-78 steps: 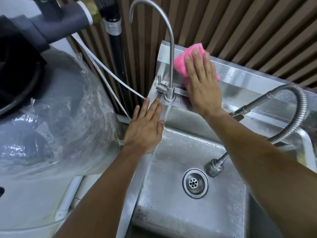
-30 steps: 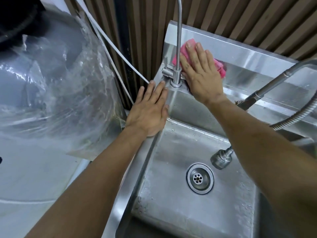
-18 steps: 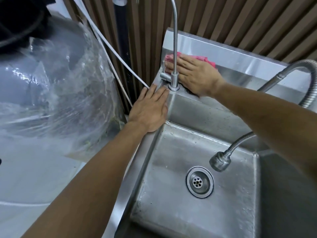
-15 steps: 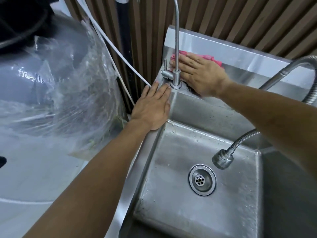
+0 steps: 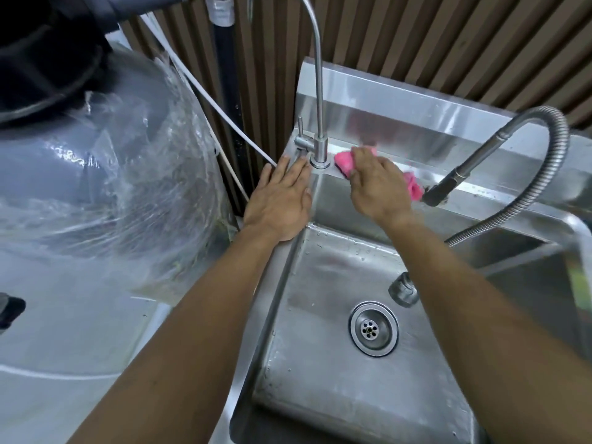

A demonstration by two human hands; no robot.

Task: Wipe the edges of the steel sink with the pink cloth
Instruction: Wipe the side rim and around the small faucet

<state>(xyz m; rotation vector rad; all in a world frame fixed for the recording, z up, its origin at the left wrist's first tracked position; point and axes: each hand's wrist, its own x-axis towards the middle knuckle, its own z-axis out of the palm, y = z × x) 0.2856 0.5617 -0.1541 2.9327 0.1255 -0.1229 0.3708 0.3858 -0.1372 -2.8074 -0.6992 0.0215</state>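
Drain [image 5: 373, 328] low in the steel sink [image 5: 336, 379], my left hand [image 5: 278, 200] flat, fingers straight, on its left rim at mid-frame, my right hand [image 5: 378, 184] curled on the pink cloth [image 5: 344, 161] along the back edge beside the thin faucet [image 5: 318, 91].
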